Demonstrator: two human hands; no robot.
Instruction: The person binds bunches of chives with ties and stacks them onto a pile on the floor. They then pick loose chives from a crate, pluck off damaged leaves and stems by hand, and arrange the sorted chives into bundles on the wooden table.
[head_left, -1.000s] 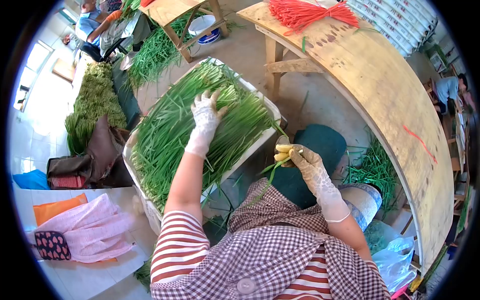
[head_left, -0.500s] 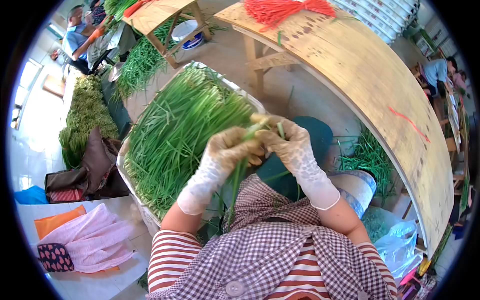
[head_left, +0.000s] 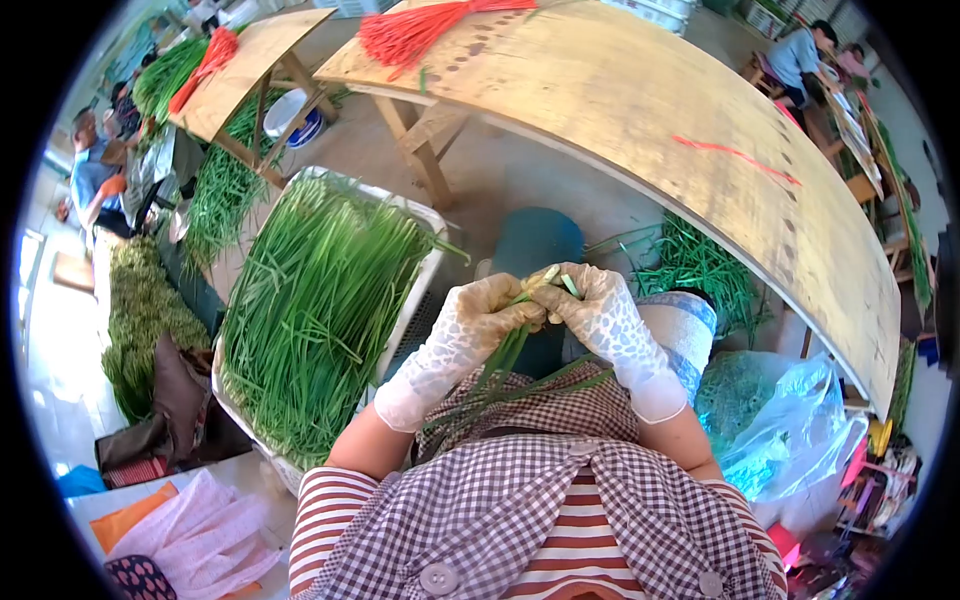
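Both of my hands wear stained, pale patterned gloves and meet above my lap. My left hand (head_left: 488,308) is closed around a few garlic chives (head_left: 508,352), whose long leaves trail down over the checked apron (head_left: 535,413). Against it, my right hand (head_left: 592,308) pinches the pale stem ends, and a cut end pokes up between its fingers. To the left stands a white plastic crate (head_left: 425,272) heaped with garlic chives (head_left: 310,300), their leaves lying lengthwise. Exactly where the fingertips touch is partly hidden.
A long wooden table (head_left: 640,110) curves across the front and right, with red ties (head_left: 425,30) on it. Loose greens (head_left: 700,265) lie beneath it. A dark green bin (head_left: 540,240) stands ahead, a clear plastic bag (head_left: 790,420) at right. Another person (head_left: 95,185) sits far left.
The view has turned, so the crate and table appear farther left. My hands have drawn away from the crate's heap toward my lap, still holding the chives.
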